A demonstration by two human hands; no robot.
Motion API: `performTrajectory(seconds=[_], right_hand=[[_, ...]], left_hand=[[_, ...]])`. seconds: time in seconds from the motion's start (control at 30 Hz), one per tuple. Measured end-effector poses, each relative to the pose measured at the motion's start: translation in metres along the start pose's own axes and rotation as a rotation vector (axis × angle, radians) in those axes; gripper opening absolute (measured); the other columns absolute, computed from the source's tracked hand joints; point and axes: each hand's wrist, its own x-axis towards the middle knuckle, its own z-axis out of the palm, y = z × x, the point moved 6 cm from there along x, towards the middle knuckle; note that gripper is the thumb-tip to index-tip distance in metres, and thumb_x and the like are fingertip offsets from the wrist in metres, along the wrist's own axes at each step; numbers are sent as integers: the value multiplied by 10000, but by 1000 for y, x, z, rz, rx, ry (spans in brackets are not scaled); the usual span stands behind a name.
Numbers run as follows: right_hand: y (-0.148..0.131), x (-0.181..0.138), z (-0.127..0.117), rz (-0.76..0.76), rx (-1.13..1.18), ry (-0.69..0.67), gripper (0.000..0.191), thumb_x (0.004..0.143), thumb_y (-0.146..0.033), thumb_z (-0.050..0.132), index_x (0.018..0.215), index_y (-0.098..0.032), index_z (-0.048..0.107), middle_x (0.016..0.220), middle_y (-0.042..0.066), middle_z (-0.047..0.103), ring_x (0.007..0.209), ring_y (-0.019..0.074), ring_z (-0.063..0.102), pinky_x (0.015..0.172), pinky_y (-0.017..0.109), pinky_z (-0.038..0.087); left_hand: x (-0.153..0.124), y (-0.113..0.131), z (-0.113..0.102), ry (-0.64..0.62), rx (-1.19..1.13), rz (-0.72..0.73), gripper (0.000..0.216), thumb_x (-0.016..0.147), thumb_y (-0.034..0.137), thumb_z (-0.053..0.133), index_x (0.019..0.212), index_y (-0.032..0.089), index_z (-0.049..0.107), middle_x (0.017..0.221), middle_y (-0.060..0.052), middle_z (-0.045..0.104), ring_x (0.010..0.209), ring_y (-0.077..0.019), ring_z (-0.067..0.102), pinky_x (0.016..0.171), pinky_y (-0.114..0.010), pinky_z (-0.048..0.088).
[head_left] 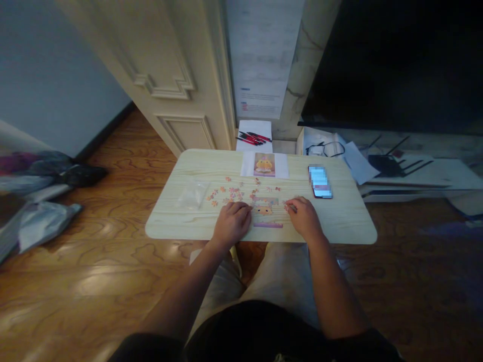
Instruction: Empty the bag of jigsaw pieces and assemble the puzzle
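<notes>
Jigsaw pieces (234, 193) lie loose on a pale wood-grain table (169, 216). In the middle, a joined section of puzzle (263, 210) shows part of a face with two dark eyes. Below it lies a joined purple strip (268, 225), and a short joined strip (266, 201) sits just above it. My left hand (232, 223) rests at the section's left edge, fingers curled together; whatever is under the fingertips is hidden. To the right of the section, my right hand (304, 216) pinches a small puzzle piece (290, 206) between thumb and fingers.
A printed picture (264, 165) of a yellow character lies at the table's back edge. A phone (320, 181) is at the right and a clear plastic bag (193, 195) at the left. Behind the table are red and black pens (254, 138) and a black router (385, 165).
</notes>
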Motion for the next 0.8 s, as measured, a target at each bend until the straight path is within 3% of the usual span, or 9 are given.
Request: performTrajectory(seconds=[0.1, 0.23, 0.37, 0.5, 0.63, 0.8], right_hand=[[-14, -5, 3, -52, -48, 6, 235, 955, -157, 578, 1071, -205, 777, 1128, 104, 737, 1091, 261, 626, 1019, 415, 484], [-35, -14, 20, -122, -125, -65, 345, 978, -169, 551, 1252, -267, 737, 1364, 47, 695, 1294, 280, 526, 1117, 480, 377], [-32, -17, 29, -77, -194, -93, 385, 983, -165, 527, 1300, -293, 705, 1437, 15, 663, 1358, 285, 480, 1147, 532, 287], [-27, -16, 26, -60, -198, -84, 376, 987, -174, 513, 1292, -279, 706, 1448, 12, 657, 1353, 273, 480, 1150, 514, 274], [-30, -16, 24, -62, -209, -81, 379, 990, -192, 511, 1302, -292, 701, 1450, 10, 654, 1349, 279, 472, 1144, 520, 276], [-33, -14, 27, -36, -251, -112, 397, 995, -216, 506, 1336, -307, 686, 1481, 22, 628, 1330, 296, 461, 1115, 523, 308]], left_hand=[[1, 17, 4, -65, 23, 73, 257, 1009, 322, 541, 1165, 245, 730, 1250, -74, 718, 1128, -271, 614, 972, -456, 492], [3, 21, 7, -69, 63, 22, 296, 1012, 373, 538, 1201, 231, 717, 1267, -78, 721, 1128, -286, 613, 978, -479, 479], [-1, 13, 7, -32, 110, -67, 315, 1009, 418, 541, 1173, 222, 724, 1281, -83, 719, 1170, -307, 602, 980, -497, 470], [-2, 8, 2, 6, 150, -157, 358, 998, 430, 541, 1233, 211, 699, 1358, -100, 681, 1235, -339, 570, 998, -526, 451], [6, 21, 3, -60, 110, -54, 421, 965, 387, 573, 1347, 220, 639, 1424, -92, 643, 1288, -334, 542, 1045, -531, 424], [10, 38, 9, -158, 24, 105, 362, 954, 371, 585, 1281, 259, 692, 1352, -69, 685, 1235, -307, 563, 1038, -515, 432]])
